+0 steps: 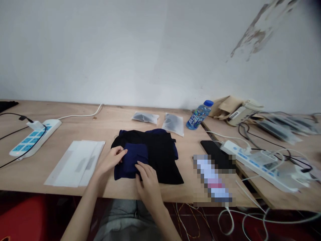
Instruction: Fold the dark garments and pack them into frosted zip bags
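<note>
A folded piece of navy cloth (135, 155) lies on top of a spread black garment (162, 157), on the wooden table before me. More navy fabric (176, 153) shows from under the black one's right side. My left hand (112, 160) is at the left edge of the navy piece, its fingers bent and closed on that edge. My right hand (148, 180) rests at the lower right of the same piece, fingertips on the cloth and thumb apart from them. The undersides of both hands are hidden.
White plastic bags (75, 164) lie left, beside a power strip (35, 139). Behind the garment are two packed bags (145, 117) and a bottle (200, 115). To the right are a blurred-out phone (213, 180), a black object (217, 155), another power strip (258, 165), cables and a paper cup (244, 112).
</note>
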`<state>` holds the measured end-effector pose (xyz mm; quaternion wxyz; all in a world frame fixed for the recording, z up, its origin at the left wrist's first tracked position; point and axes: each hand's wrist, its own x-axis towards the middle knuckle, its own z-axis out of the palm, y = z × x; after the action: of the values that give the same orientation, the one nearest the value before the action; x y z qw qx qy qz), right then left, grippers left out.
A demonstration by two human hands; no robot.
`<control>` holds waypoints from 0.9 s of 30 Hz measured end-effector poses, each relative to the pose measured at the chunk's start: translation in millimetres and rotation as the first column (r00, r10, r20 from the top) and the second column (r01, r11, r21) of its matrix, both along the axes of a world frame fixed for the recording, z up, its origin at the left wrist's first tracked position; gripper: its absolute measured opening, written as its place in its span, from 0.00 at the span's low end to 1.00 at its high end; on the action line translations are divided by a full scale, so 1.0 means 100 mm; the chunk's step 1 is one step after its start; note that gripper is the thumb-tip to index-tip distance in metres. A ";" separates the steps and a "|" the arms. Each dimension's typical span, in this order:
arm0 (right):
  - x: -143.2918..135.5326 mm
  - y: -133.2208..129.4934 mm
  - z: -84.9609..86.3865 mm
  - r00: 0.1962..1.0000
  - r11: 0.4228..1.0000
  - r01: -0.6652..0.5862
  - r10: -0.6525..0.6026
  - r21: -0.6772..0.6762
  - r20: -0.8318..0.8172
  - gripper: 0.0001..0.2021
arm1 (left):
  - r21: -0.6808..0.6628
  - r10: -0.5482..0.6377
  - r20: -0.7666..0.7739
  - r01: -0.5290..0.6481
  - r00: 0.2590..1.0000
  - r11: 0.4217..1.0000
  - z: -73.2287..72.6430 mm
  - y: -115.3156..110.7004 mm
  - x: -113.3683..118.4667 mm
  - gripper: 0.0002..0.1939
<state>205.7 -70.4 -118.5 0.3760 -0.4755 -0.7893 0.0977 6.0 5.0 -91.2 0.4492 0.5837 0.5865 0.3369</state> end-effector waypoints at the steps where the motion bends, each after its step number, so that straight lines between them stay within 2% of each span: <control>1: -0.02 -0.01 0.00 0.998 0.999 -0.028 0.030 -0.022 0.053 0.18 | 0.040 0.052 -0.045 -0.050 0.998 0.998 -0.08 -0.05 -0.05 0.16; 4: -0.05 -0.06 0.02 0.981 0.994 -0.080 0.093 -0.078 0.173 0.21 | 0.235 0.248 -0.187 -0.202 0.950 0.951 -0.25 -0.21 -0.05 0.11; 6: -0.02 -0.08 0.04 0.974 0.990 -0.099 0.117 -0.096 0.194 0.21 | 0.381 0.347 -0.232 -0.243 0.909 0.892 -0.27 -0.31 0.04 0.10; 8: 0.02 -0.08 0.06 0.979 0.990 -0.100 0.116 -0.100 0.168 0.19 | 0.514 0.344 -0.283 -0.161 0.895 0.842 -0.23 -0.38 0.18 0.11; 10: 0.06 -0.06 0.08 0.987 0.991 -0.092 0.104 -0.097 0.123 0.19 | 0.591 0.242 -0.402 0.048 0.883 0.805 -0.18 -0.41 0.31 0.17; 12: 0.10 -0.04 0.10 0.991 0.991 -0.091 0.099 -0.096 0.087 0.18 | 0.575 0.145 -0.549 0.247 0.823 0.780 -0.17 -0.39 0.40 0.23; 14: 0.13 -0.04 0.09 0.990 0.988 -0.111 0.119 -0.104 0.076 0.18 | 0.517 0.115 -0.647 0.323 0.754 0.793 -0.23 -0.34 0.44 0.26; 17: 0.18 -0.09 0.08 0.981 0.981 -0.149 0.163 -0.128 0.106 0.20 | 0.461 0.152 -0.702 0.282 0.696 0.841 -0.37 -0.27 0.45 0.28; 19: 0.21 -0.16 0.07 0.972 0.974 -0.167 0.189 -0.155 0.142 0.23 | 0.458 0.179 -0.710 0.254 0.681 0.852 -0.44 -0.25 0.44 0.28; 23: 0.28 -0.24 0.10 0.965 0.959 -0.184 0.218 -0.215 0.147 0.23 | 0.465 0.162 -0.695 0.266 0.700 0.844 -0.41 -0.27 0.41 0.30; 25: 0.31 -0.20 0.13 0.987 0.969 -0.134 0.149 -0.208 0.060 0.19 | 0.490 0.183 -0.665 0.237 0.724 0.839 -0.37 -0.30 0.36 0.31; 27: 0.33 -0.10 0.15 0.997 0.980 -0.037 0.024 -0.196 -0.069 0.16 | 0.540 0.285 -0.601 0.116 0.746 0.834 -0.34 -0.34 0.30 0.29</control>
<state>238.3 -80.1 -103.6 0.3515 -0.4947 -0.7700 0.1969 36.1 -29.3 -125.6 0.0109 0.7384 0.6125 0.2820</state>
